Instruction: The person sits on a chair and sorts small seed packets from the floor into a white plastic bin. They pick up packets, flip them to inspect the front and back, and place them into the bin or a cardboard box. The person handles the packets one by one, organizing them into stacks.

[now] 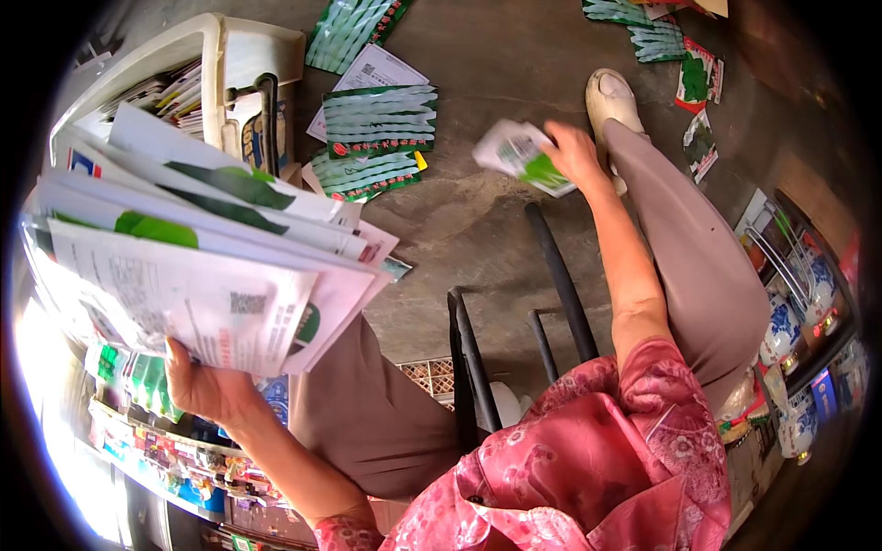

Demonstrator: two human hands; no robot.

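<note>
My left hand grips a thick, fanned stack of printed packets by its lower edge. The packets are mostly white, with green leaf pictures, small print and a square code. Out over the floor, my right hand holds a white and green packet, blurred at its far end. Left of that packet, several green packets with pale long-gourd pictures lie overlapping on the floor. A white printed packet is partly under them.
A cream plastic crate at the upper left holds upright packets. More packets lie on the floor at the upper right. Black metal bars stand between my legs. Blue-and-white ceramic jars are at the right, stocked shelves at the lower left.
</note>
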